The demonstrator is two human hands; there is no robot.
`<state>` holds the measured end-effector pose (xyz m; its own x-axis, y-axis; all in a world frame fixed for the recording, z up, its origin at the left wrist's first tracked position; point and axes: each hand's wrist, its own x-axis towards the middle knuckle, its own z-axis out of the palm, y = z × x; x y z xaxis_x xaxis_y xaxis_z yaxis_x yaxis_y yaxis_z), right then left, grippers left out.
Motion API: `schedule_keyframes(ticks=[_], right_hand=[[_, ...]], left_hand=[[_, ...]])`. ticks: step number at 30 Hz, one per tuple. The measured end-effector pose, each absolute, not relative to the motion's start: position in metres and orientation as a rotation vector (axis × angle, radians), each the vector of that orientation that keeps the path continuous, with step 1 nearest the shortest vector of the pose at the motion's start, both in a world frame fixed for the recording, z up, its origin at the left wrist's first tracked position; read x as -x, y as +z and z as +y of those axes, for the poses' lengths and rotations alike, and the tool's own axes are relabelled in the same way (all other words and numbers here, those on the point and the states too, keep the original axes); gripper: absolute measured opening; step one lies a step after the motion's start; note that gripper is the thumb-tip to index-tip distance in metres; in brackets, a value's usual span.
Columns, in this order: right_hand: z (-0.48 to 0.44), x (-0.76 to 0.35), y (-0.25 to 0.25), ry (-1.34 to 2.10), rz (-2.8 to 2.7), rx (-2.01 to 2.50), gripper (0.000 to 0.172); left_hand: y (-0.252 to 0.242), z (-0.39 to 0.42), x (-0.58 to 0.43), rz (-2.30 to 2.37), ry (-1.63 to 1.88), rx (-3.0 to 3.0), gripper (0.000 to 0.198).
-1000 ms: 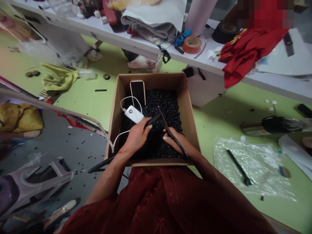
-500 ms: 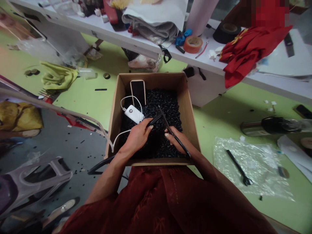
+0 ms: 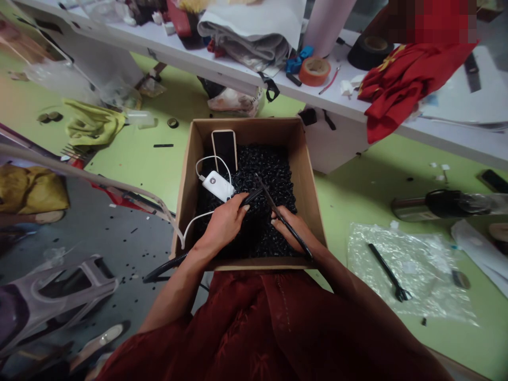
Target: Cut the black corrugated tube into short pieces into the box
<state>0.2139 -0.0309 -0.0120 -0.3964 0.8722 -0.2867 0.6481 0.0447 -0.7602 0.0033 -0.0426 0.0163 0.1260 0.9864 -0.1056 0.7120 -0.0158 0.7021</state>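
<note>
My left hand is closed around a black corrugated tube, whose end sticks out past my thumb; the same tube trails out over the box's left front corner. In my right hand are black-handled scissors, their blades pointing up and left, close to the tube's end. Whether the blades touch the tube I cannot tell. Both hands are over a cardboard box holding a deep heap of small black pieces.
Inside the box lie a phone and a white power bank with a white cable. A shelf with orange tape and red cloth runs behind. Right: a plastic bag and a metal flask. Left: a plastic stool.
My right hand has shifted slightly to the right with the scissors. My left hand and the tube stay nearly where they were.
</note>
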Motion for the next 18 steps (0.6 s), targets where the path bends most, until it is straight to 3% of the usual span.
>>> schedule_keyframes(ticks=[18], right_hand=[[-0.0322, -0.2148, -0.0188, 1.143, -2.136, 1.549, 0.01]], left_hand=[[0.0152, -0.041, -0.0045, 1.673, 0.488, -1.82, 0.037]])
